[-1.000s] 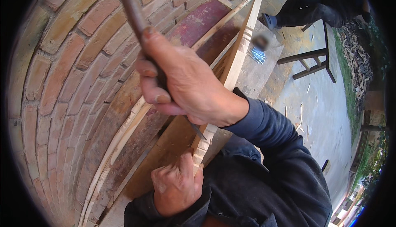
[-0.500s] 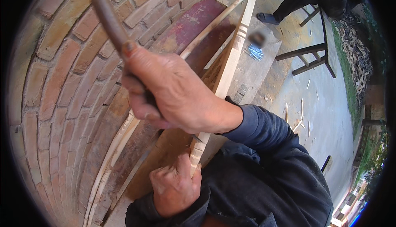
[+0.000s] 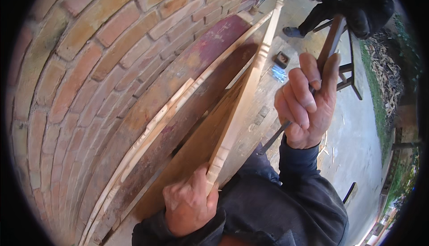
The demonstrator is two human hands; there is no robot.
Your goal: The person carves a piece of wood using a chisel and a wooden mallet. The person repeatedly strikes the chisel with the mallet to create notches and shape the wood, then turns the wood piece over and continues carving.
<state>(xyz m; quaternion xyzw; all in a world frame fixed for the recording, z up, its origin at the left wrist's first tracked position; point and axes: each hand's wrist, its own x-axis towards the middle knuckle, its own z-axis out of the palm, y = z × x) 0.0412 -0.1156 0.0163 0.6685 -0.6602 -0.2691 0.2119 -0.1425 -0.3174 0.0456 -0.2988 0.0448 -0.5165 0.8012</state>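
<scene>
My left hand [image 3: 190, 201] is wrapped round the near end of a long, pale wooden strip [image 3: 244, 93]. This strip slants away to the far right, with notches and bands cut near both ends. My right hand [image 3: 308, 100] is raised right of the strip, fingers curled round a long-handled tool [image 3: 330, 42]. Its brown handle points up and away. From the lower side of the hand a thin dark metal shaft slopes down to the left, its tip apart from the wood. The shaft looks like a chisel's, but I cannot tell the exact kind.
A brick wall [image 3: 85, 63] rises on the left. Pale, curved wooden strips [image 3: 149, 134] lie on the worn bench [image 3: 203, 40]. A small dark box [image 3: 281, 59] sits beside blue-and-white sticks [image 3: 279, 73]. Another person's dark-clothed legs [image 3: 321, 16] are by a dark wooden frame at far right.
My right hand has swung from above the strip to its right, turning palm up with the tool. The tool's tip has left the wood. My left hand stays on the strip's near end.
</scene>
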